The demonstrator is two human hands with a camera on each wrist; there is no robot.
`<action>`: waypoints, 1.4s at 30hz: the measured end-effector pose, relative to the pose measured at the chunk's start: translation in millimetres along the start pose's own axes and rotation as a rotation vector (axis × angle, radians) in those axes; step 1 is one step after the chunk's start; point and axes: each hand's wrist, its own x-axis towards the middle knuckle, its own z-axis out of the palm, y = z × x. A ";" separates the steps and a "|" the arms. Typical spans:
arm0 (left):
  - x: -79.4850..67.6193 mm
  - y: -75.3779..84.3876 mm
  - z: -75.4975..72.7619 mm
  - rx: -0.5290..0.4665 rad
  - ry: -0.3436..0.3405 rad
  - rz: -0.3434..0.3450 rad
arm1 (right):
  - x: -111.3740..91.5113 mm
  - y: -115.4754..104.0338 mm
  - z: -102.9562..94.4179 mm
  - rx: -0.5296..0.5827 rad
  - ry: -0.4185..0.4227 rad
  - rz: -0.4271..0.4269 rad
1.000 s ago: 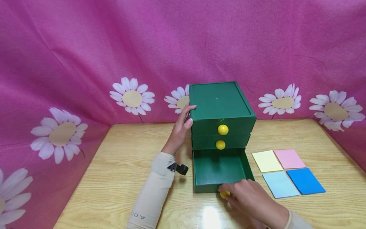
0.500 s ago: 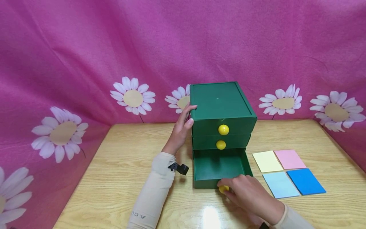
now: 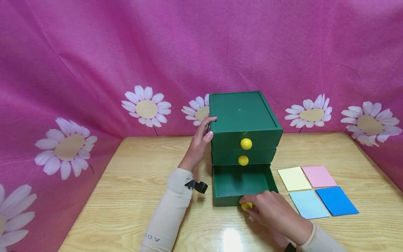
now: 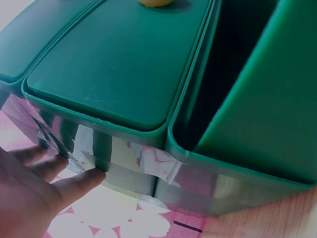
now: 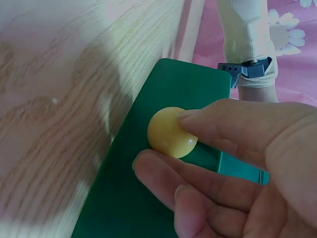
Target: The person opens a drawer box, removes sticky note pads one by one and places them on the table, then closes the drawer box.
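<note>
A green cabinet (image 3: pixel 242 110) with a stack of drawers and round yellow knobs stands on the table. Its bottom drawer (image 3: pixel 240 180) is pulled out, and no item shows inside. My right hand (image 3: pixel 272 213) pinches that drawer's yellow knob (image 5: pixel 171 133) between thumb and fingers, as the right wrist view shows closely. On the cabinet's left side rests my left hand (image 3: pixel 198 140), one fingertip at the top edge. In the left wrist view the fingers (image 4: pixel 81 186) of that hand look fairly straight against the clear-taped side wall (image 4: pixel 124 176).
To the cabinet's right lie flat square paper pads: yellow (image 3: pixel 294 178), pink (image 3: pixel 319 176), light blue (image 3: pixel 309 204) and blue (image 3: pixel 337 200). The wooden table (image 3: pixel 141 182) meets a magenta flowered cloth (image 3: pixel 176 52) at the back and sides.
The bottom drawer has slid a little inward, toward the cabinet, with my right hand still pinching its knob. My left hand stays where it was on the cabinet's side.
</note>
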 end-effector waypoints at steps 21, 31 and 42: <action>1.8 2.9 -1.6 0.005 -0.002 0.007 | 21.9 9.0 -2.3 -0.022 0.109 -0.005; -0.3 -0.8 -0.6 -0.018 -0.012 -0.010 | 29.3 12.2 4.1 -0.019 0.160 0.001; 1.3 -7.8 -0.5 -0.032 -0.002 0.000 | 36.7 17.6 5.7 -0.001 0.183 -0.005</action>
